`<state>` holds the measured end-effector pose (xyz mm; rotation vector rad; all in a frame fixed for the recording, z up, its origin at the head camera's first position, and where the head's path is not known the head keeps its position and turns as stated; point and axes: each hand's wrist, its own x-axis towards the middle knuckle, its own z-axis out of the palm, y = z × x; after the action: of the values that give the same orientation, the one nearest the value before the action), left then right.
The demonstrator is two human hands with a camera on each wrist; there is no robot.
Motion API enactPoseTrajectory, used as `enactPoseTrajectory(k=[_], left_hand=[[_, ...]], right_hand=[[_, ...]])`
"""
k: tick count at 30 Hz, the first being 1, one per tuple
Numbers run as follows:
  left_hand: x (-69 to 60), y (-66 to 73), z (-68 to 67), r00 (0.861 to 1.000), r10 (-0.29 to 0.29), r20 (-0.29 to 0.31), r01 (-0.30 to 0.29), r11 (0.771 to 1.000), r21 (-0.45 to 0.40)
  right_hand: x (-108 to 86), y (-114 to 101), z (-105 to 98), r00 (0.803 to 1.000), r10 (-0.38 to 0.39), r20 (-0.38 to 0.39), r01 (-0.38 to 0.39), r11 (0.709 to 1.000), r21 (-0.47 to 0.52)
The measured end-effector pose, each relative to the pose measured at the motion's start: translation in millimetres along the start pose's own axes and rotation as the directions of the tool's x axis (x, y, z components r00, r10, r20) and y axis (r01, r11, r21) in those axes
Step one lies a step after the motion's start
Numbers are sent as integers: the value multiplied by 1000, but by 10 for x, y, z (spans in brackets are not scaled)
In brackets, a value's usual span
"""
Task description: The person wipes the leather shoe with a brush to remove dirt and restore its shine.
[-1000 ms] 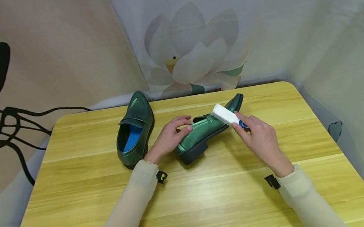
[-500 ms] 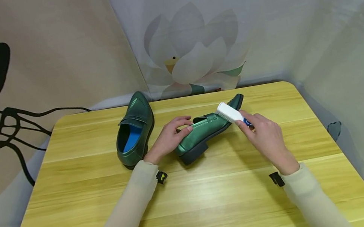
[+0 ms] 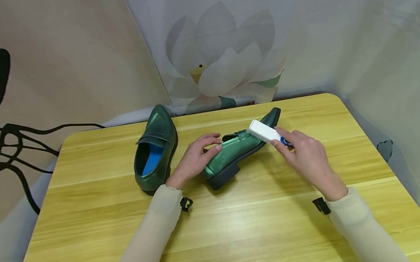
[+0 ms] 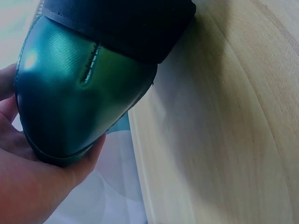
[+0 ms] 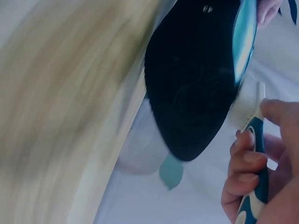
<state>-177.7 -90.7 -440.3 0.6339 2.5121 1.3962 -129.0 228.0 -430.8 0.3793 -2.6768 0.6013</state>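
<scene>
The left hand (image 3: 196, 159) curls its fingers round the tilted green shoe (image 3: 232, 151); the right hand (image 3: 307, 154) wraps its own about a white brush (image 3: 264, 131) against the shoe.

bare left hand (image 3: 196, 156) bent in a grip, bare right hand (image 3: 307, 156) curled, cream-sleeved forearms (image 3: 146, 241) angled inward.

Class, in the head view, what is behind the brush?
The held shoe: its toe shows beyond the brush, its heel on the other side. The patch the brush covers cannot be seen.
</scene>
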Motion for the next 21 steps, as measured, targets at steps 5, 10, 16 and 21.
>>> enactPoseTrajectory(k=[5,10,16,21], left_hand=[[-2,1,4,1000,3,-2,-3,1000,4],[-4,4,5,1000,-2,0,2,1000,2],[-3,11,-3,1000,-9,0,9,1000,-9],[5,3,-5,1000,0,-11,-1,1000,-5]], right_hand=[[61,201,-20,996,68,-62,-68,998,-7],[90,327,-28,990,121,-73,-122,992,-11],[-25,285,-6,999,6,-36,-5,999,34],[-7,307,1,997,-36,-66,39,998,40]])
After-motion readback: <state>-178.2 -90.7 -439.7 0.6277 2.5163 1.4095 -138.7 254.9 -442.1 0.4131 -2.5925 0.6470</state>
